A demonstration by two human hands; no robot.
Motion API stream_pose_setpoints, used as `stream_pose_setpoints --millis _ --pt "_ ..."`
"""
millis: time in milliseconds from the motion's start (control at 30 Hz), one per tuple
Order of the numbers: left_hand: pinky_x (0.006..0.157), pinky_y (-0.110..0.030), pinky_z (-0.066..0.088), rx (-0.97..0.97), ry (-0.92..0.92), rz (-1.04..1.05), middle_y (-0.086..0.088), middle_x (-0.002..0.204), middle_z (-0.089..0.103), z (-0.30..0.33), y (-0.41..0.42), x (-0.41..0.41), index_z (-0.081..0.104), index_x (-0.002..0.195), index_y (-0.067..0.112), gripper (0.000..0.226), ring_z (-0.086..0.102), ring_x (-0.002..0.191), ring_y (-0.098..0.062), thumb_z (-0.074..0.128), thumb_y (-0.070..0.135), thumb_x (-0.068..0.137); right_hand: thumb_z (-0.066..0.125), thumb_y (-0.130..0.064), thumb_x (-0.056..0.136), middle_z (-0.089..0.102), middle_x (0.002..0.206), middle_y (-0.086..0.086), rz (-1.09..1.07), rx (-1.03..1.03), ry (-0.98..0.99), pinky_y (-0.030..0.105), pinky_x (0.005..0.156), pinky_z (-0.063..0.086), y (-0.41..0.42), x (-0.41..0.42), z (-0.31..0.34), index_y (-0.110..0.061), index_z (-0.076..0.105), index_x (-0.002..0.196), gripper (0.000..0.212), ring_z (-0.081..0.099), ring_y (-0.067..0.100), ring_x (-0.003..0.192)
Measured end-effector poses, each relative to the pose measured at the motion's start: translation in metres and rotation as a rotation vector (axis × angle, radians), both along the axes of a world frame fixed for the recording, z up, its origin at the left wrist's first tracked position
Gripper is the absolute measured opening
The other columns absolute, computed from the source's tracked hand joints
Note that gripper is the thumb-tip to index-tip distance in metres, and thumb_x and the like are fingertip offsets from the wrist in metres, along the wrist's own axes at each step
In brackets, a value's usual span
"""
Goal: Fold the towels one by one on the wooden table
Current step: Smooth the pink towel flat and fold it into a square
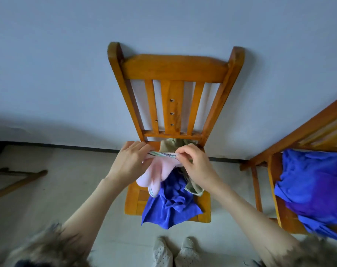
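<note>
Your left hand and right hand pinch the pink towel by its striped hem above the chair seat. It is soft, light and limp; hold the corners.

Pale blue-grey wall at back w/ dark skirting strip along its base. Light tiled floor below. Wooden sticks lay on floor at left edge. Two spotted slippers showed at bottom centre.
</note>
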State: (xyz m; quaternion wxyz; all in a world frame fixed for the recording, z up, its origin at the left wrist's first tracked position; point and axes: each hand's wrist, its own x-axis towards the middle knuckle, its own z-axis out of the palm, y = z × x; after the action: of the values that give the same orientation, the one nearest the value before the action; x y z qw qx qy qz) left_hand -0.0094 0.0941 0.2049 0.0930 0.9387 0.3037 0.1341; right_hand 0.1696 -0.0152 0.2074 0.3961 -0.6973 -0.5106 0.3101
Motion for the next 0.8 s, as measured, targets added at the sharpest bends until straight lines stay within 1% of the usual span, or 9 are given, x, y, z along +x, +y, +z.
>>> stream_pose_setpoints --millis 167,267,367,433,500,567,633,733,800 --pt "0.067 -0.025 0.036 -0.018 -0.185 0.151 -0.003 0.077 0.067 0.089 0.005 0.000 0.065 0.086 0.010 0.032 0.059 0.068 -0.025 0.047 0.036 0.080 0.054 -0.009 0.092 0.054 0.091 -0.003 0.039 0.193 -0.098 0.008 0.072 0.041 0.026 -0.001 0.088 -0.004 0.064 0.100 0.014 0.053 0.009 0.084" --pt "0.064 -0.035 0.046 -0.136 -0.344 0.284 -0.005 0.083 0.067 0.139 -0.001 -0.002 0.061 0.092 0.008 0.029 0.059 0.075 -0.027 0.059 0.035 0.084 0.053 -0.011 0.093 0.055 0.091 0.000 0.056 0.307 -0.159 0.011 0.070 0.040 0.038 -0.005 0.138 -0.005 0.063 0.100 0.014 0.052 0.010 0.080" --pt "0.067 -0.036 0.045 -0.240 -0.484 0.311 -0.004 0.075 0.062 0.177 -0.006 -0.012 0.056 0.082 0.014 0.018 0.057 0.073 -0.024 0.069 0.027 0.082 0.053 -0.012 0.093 0.059 0.092 0.004 0.083 0.391 -0.214 0.017 0.071 0.041 0.044 -0.010 0.173 -0.008 0.063 0.097 0.012 0.055 0.014 0.082" --pt "0.063 -0.028 0.042 -0.345 -0.532 0.296 -0.003 0.070 0.058 0.195 -0.010 -0.025 0.053 0.073 0.024 0.023 0.052 0.066 -0.016 0.067 0.042 0.074 0.053 -0.013 0.092 0.059 0.089 0.001 0.092 0.425 -0.273 0.021 0.069 0.041 0.048 -0.014 0.190 -0.010 0.063 0.095 0.011 0.054 0.012 0.080" --pt "0.059 -0.024 0.040 -0.423 -0.505 0.290 -0.003 0.068 0.057 0.208 -0.017 -0.040 0.055 0.070 0.030 0.027 0.049 0.062 -0.010 0.058 0.057 0.067 0.053 -0.015 0.092 0.054 0.087 -0.005 0.104 0.457 -0.357 0.023 0.068 0.040 0.050 -0.020 0.205 -0.011 0.063 0.095 0.011 0.052 0.010 0.078" --pt "0.062 -0.028 0.042 -0.459 -0.450 0.294 -0.006 0.071 0.061 0.216 -0.024 -0.059 0.061 0.074 0.026 0.034 0.051 0.065 -0.010 0.054 0.058 0.069 0.053 -0.017 0.093 0.052 0.087 -0.006 0.144 0.470 -0.424 0.030 0.067 0.044 0.051 -0.031 0.220 -0.011 0.063 0.096 0.013 0.054 0.014 0.079" --pt "0.065 -0.029 0.044 -0.508 -0.405 0.310 0.000 0.071 0.061 0.221 -0.030 -0.083 0.064 0.078 0.024 0.036 0.052 0.066 -0.009 0.053 0.057 0.070 0.049 -0.021 0.095 0.056 0.093 0.000 0.199 0.466 -0.529 0.033 0.065 0.045 0.055 -0.049 0.232 -0.010 0.063 0.097 0.018 0.058 0.021 0.082" --pt "0.062 -0.024 0.039 -0.516 -0.300 0.373 0.014 0.063 0.051 0.221 -0.035 -0.129 0.059 0.072 0.036 0.023 0.045 0.059 -0.004 0.054 0.058 0.068 0.046 -0.030 0.096 0.058 0.101 0.004 0.291 0.496 -0.692 0.029 0.060 0.036 0.063 -0.088 0.246 -0.010 0.060 0.098 0.024 0.058 0.025 0.086" --pt "0.060 -0.023 0.037 -0.468 -0.291 0.475 0.014 0.061 0.050 0.223 -0.041 -0.160 0.058 0.071 0.038 0.018 0.043 0.057 -0.004 0.057 0.056 0.071 0.045 -0.037 0.096 0.061 0.094 0.004 0.334 0.506 -0.746 0.029 0.059 0.031 0.068 -0.116 0.254 -0.011 0.056 0.091 0.029 0.057 0.025 0.082"
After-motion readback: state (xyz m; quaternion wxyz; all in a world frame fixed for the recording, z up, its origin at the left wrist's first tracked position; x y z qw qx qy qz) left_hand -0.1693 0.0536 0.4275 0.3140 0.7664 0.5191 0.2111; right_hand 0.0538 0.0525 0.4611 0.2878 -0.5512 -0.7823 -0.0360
